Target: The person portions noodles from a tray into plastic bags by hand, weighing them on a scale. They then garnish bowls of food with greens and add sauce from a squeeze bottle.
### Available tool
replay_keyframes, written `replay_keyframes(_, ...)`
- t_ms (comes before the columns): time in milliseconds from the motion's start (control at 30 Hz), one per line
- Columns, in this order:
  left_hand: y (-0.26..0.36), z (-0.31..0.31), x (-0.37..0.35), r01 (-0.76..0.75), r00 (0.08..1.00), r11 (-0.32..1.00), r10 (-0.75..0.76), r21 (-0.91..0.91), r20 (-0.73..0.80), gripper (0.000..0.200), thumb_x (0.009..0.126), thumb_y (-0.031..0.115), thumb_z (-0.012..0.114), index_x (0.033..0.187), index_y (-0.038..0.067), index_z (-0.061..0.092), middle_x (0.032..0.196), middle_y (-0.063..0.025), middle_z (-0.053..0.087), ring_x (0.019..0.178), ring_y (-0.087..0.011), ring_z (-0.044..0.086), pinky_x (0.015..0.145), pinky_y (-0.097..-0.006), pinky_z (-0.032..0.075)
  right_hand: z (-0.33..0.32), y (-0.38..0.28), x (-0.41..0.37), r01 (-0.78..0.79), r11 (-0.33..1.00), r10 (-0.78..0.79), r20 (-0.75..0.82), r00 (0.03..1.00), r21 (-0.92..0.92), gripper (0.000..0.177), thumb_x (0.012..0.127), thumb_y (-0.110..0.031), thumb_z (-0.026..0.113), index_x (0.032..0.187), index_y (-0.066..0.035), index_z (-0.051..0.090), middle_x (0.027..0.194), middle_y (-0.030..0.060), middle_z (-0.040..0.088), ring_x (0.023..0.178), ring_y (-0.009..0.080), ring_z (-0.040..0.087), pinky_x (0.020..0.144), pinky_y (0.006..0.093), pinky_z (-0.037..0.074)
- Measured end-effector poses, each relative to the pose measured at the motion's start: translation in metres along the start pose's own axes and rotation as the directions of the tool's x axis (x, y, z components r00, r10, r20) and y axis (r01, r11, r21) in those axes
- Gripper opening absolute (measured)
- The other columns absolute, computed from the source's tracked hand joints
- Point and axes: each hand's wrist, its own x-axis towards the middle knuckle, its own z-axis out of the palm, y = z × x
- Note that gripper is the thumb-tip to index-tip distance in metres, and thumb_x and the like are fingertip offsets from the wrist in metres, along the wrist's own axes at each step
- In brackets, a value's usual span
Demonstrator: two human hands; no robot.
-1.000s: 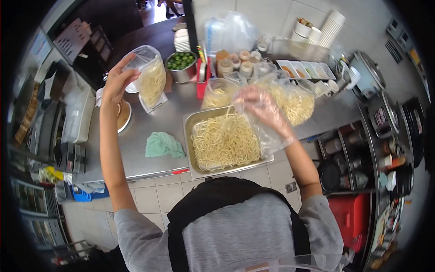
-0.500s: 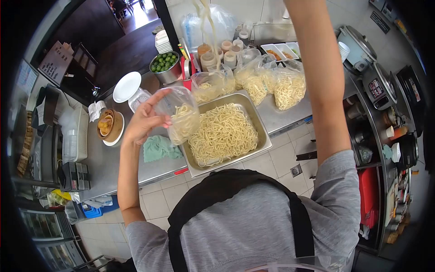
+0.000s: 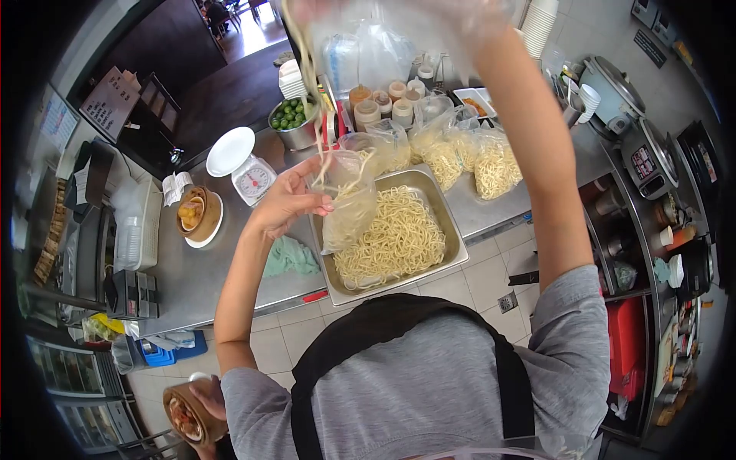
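Observation:
My left hand [image 3: 290,202] pinches the rim of a clear plastic bag [image 3: 346,224], held over the left part of a metal tray of noodles [image 3: 399,238]. Long noodle strands [image 3: 307,73] hang from the top of the view down into the bag's mouth. High at the upper edge, my right hand [image 3: 460,21] is smeared by motion and partly cut off; the strands trail from its side, and its fingers cannot be made out. Behind the tray stand several clear bags filled with noodles [image 3: 498,172].
A kitchen scale [image 3: 254,180] with a white plate, a pot of green limes [image 3: 295,126], sauce bottles [image 3: 366,115] and a green cloth [image 3: 290,257] lie around the tray. At lower left, another person's hand [image 3: 208,397] holds a wooden bowl of food [image 3: 184,420].
My right hand has come down into view, with the strands shifted left. My left hand and bag appear slightly right and lower. Another person's hand with a bowl has appeared at lower left.

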Motion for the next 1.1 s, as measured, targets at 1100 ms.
replay_keyframes(1100,0.003,-0.249,0.093,0.208,0.743,0.448,0.505,0.869,-0.439,0.041,0.070,-0.005,0.057,0.110,0.005,0.063,0.092,-0.0190,0.066,0.070,-0.0231,0.067,0.063,-0.0314,0.055,0.055,0.073,-0.188,-0.453,0.891,0.431,-0.390,0.814,0.038,0.032,0.078,-0.013,0.067,0.109,-0.003,0.063,0.106,0.0116,0.064,0.090,0.0169,0.061,0.078,0.0291,0.051)
